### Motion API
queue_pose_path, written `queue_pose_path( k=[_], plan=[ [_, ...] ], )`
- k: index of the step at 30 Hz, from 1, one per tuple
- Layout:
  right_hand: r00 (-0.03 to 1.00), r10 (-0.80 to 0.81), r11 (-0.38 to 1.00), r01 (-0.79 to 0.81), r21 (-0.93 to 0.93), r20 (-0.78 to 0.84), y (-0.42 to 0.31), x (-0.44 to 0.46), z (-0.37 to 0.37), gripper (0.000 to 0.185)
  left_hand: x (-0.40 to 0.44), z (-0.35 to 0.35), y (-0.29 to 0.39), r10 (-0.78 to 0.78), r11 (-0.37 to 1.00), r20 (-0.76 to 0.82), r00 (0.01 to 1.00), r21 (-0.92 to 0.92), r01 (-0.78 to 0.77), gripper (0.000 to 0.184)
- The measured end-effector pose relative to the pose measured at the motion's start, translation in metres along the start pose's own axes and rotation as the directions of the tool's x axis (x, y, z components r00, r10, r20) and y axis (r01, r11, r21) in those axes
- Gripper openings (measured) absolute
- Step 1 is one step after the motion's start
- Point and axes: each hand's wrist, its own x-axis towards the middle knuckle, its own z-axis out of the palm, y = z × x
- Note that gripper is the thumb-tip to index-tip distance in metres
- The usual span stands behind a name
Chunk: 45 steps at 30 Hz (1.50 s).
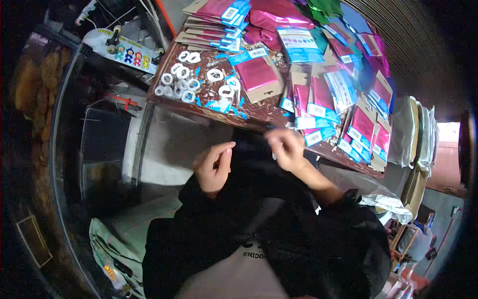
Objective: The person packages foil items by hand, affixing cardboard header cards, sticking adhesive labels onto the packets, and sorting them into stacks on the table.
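Observation:
My left hand (213, 167) is held over my lap, its fingers curled and the thumb tip close to the index finger. Anything pinched there is too small to make out. My right hand (288, 149) is just in front of the table edge, slightly blurred, with thumb and fingers bent together. Whether something small is between them is not clear. Nearest on the table is a flat packet (256, 74) with a shiny pink front, brown card backing and blue label. White rolls of tape or rings (188, 96) lie to its left among blue scraps.
The brown table (219, 118) carries a stack of pink packets (214, 37) at the back left and a spread of several packets (361, 124) at the right. Shiny pink and green foil (326, 9) lies behind. A skateboard-like board (117, 50) is at the left; plastic-wrapped bundles (416, 134) stand at the right.

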Motion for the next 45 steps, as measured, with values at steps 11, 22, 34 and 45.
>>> queue_pose_path(
  k=[11,22,34,45],
  plan=[
    [0.949,0.019,0.929,-0.133,-0.345,-0.315,0.029,-0.019,-0.112,0.013,0.057,0.127,0.003,-0.003,0.986,0.139,0.990,0.167,-0.021,0.030],
    [0.914,0.233,0.703,-0.394,-0.592,-0.332,0.073,0.001,-0.167,0.037,0.084,0.167,-0.010,-0.078,0.996,0.261,0.962,0.069,0.063,0.038],
    [0.452,0.424,0.904,-0.155,0.399,-0.785,0.051,0.003,-0.249,0.014,0.091,0.157,0.022,-0.002,0.994,0.259,0.966,-0.105,0.030,0.041],
    [0.679,0.616,0.756,-0.366,0.542,-0.399,0.042,0.018,-0.196,0.019,0.073,0.144,0.049,-0.311,0.681,0.615,0.724,-0.388,0.621,0.046]
  ],
)
